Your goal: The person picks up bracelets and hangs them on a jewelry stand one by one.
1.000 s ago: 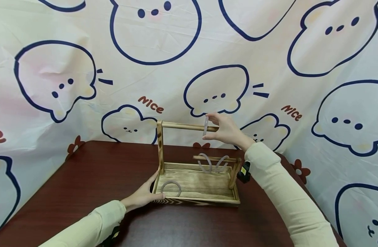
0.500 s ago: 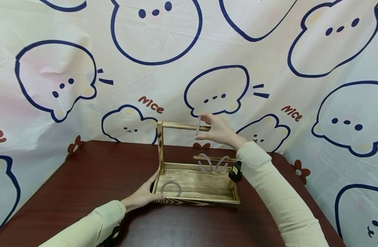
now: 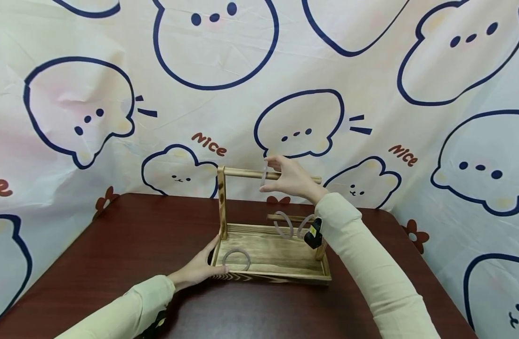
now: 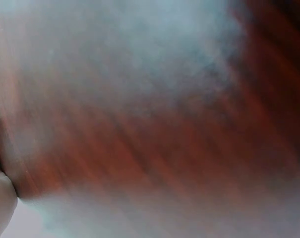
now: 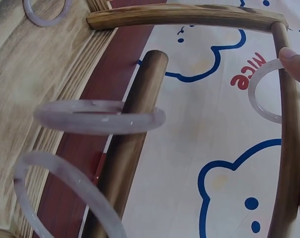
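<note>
A wooden bangle stand has a shallow tray, a high rod on a left post and a lower rod on a right post. My right hand pinches a pale lavender bangle between thumb and fingers, around the high rod near its middle. Two similar bangles, a nearer one and a farther one, hang on the lower rod. Another bangle lies at the tray's left front. My left hand grips the tray's left end, thumb over the front corner.
The stand rests on a dark red-brown table. A cartoon-printed cloth hangs close behind the table's far edge. Mostly blurred tabletop fills the left wrist view. The high rod's right end is free, with no post.
My right hand has moved left along the high rod with the bangle, from near its right end toward the middle. The left hand and the stand stay put.
</note>
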Action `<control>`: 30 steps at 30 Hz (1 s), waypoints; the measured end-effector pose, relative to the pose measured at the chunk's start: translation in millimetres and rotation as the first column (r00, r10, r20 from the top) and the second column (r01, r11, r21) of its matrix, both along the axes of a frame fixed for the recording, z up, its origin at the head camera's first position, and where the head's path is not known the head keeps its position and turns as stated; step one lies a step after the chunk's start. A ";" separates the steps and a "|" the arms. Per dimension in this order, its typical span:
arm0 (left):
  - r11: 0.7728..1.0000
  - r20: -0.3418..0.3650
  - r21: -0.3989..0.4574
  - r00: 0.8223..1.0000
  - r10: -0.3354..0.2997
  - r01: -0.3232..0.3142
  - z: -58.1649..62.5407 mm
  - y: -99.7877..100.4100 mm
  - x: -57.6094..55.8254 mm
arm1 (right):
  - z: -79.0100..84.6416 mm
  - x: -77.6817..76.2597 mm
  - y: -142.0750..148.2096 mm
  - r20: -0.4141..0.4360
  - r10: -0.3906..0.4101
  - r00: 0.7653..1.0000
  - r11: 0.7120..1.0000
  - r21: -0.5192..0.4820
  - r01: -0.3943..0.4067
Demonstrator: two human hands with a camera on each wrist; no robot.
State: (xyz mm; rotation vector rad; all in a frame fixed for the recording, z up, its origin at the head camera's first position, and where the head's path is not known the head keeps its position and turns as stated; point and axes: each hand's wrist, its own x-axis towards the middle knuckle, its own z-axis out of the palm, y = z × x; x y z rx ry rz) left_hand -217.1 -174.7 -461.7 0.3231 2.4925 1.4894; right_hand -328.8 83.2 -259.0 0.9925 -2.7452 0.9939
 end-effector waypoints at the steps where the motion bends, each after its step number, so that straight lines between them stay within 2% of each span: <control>1: 1.000 0.004 0.005 1.000 0.001 -0.001 0.3 0.6 0.1 | -0.1 0.1 -0.8 0.000 0.004 1.000 1.000 -0.002 -0.004; 11: 1.000 -0.013 0.013 1.000 -0.007 0.007 -0.3 2.0 -2.7 | -1.1 -2.0 -10.8 -0.006 0.009 1.000 1.000 0.013 -0.009; 18: 1.000 -0.021 -0.001 1.000 0.011 -0.011 -4.4 0.1 -1.1 | -2.7 -1.6 -16.3 0.038 0.002 0.999 1.000 0.025 -0.003; 24: 1.000 -0.006 0.002 1.000 0.016 -0.016 -3.2 0.9 0.0 | -2.3 -1.4 -17.6 0.037 -0.010 0.999 0.997 0.081 0.007; 30: 1.000 -0.017 0.000 1.000 0.013 -0.013 -1.2 0.9 0.9 | -2.0 -0.7 -20.4 -0.003 -0.009 1.000 0.986 0.169 0.010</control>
